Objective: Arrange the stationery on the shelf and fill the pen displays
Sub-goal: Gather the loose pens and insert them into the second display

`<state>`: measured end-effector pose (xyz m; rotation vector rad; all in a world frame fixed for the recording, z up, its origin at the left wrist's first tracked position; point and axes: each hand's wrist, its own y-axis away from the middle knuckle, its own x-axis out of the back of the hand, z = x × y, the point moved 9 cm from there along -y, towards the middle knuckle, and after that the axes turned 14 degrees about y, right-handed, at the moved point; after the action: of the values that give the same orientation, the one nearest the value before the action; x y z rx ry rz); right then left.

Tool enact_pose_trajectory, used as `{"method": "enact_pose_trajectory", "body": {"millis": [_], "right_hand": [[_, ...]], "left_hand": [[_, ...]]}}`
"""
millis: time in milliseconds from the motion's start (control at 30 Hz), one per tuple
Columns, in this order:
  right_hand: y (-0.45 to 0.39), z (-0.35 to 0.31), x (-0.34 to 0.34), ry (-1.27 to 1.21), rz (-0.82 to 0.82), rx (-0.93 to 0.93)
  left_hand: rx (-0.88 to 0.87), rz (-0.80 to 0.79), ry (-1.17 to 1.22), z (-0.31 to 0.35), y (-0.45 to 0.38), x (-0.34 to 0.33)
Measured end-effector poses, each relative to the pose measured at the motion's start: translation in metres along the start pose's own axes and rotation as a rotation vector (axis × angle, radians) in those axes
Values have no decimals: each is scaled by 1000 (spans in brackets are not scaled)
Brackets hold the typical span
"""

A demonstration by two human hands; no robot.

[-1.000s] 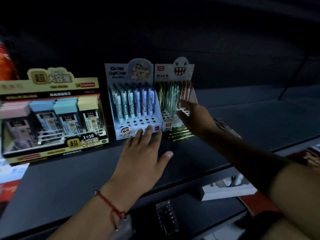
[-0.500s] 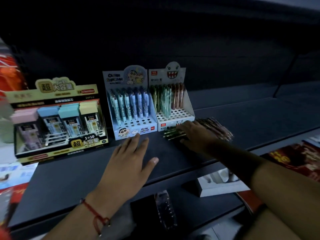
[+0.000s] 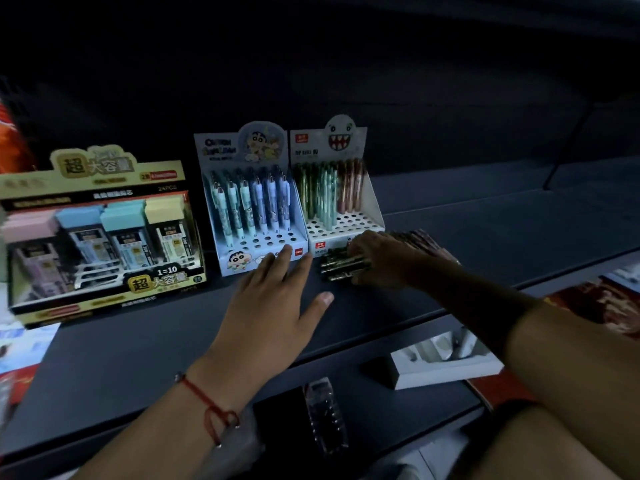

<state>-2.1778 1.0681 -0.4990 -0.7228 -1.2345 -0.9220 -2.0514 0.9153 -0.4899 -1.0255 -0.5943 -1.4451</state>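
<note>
Two pen displays stand side by side on the dark shelf (image 3: 485, 237). The right hand (image 3: 381, 259) curls over loose pens (image 3: 341, 266) lying before the ghost display (image 3: 341, 188); the left hand (image 3: 270, 306) rests flat, fingers spread, fingertips reaching the front of the cartoon display (image 3: 249, 202).

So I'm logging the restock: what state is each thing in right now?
Cartoon pen display: upright, front holes empty.
Monster pen display: upright, front holes empty.
Loose pens: lying flat on shelf.
Left hand: flat, fingers straight.
Right hand: on the loose pens.
</note>
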Motion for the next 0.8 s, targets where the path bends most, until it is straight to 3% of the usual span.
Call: {"method": "enact_pose_trajectory", "body": {"millis": [667,800], "right_hand": [[22,-12,-13,172,66,36],[22,-16,-20,126,12,19]], "left_hand": [[44,-30,9,10,-1,-8],[53,-39,14,9,-1,-11]]}}
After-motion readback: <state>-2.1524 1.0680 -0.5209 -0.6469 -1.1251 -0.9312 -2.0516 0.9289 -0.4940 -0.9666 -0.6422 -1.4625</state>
